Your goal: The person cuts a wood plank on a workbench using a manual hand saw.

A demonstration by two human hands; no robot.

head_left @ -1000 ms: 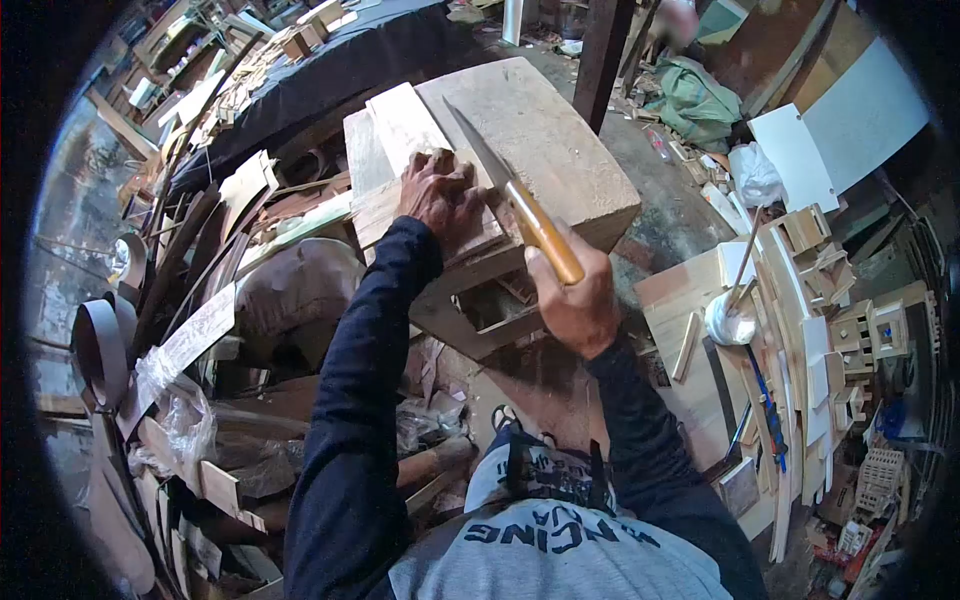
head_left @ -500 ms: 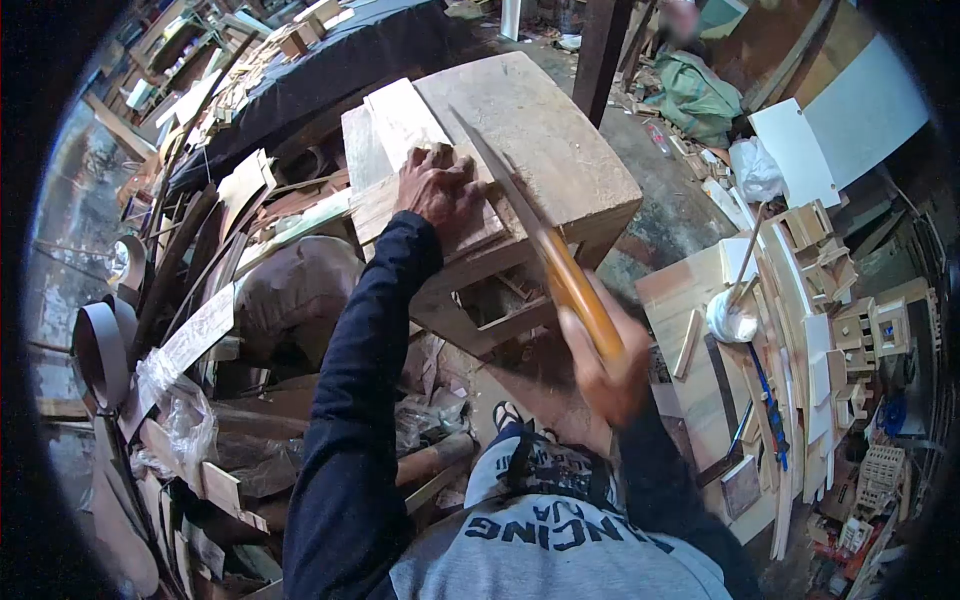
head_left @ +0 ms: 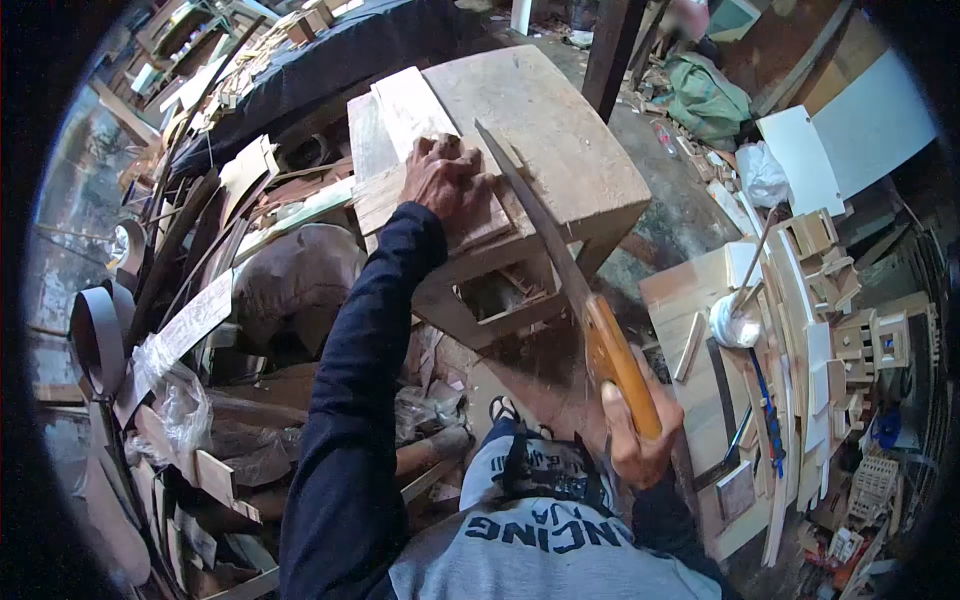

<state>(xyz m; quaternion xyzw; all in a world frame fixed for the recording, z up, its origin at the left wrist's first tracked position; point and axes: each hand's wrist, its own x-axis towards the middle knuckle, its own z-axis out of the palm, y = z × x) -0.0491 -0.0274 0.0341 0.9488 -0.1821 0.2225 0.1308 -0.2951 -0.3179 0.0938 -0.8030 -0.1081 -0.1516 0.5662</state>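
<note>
A handsaw (head_left: 545,222) with an orange-brown wooden handle (head_left: 612,355) slants across the workbench (head_left: 565,130), its tip pointing up and away from me. My right hand (head_left: 640,435) is closed around the handle, near my body and off the bench's front corner. The blade lies along the right end of a wooden board (head_left: 385,198). With bent fingers, my left hand (head_left: 442,178) grips and presses that board against the bench top. A second, paler board (head_left: 410,105) extends from under my left hand toward the far edge. A small wood piece (head_left: 512,155) sits just right of the blade.
Scrap wood and a belt-like loop (head_left: 98,335) crowd the left side. On the right, a low board (head_left: 690,290) carries wood strips and a white tub (head_left: 735,325). A dark post (head_left: 612,60) rises behind the bench. A green sack (head_left: 705,100) lies farther back.
My right hand has pulled the saw back toward my body, down and to the right. The left hand keeps its place on the board. The view has shifted slightly.
</note>
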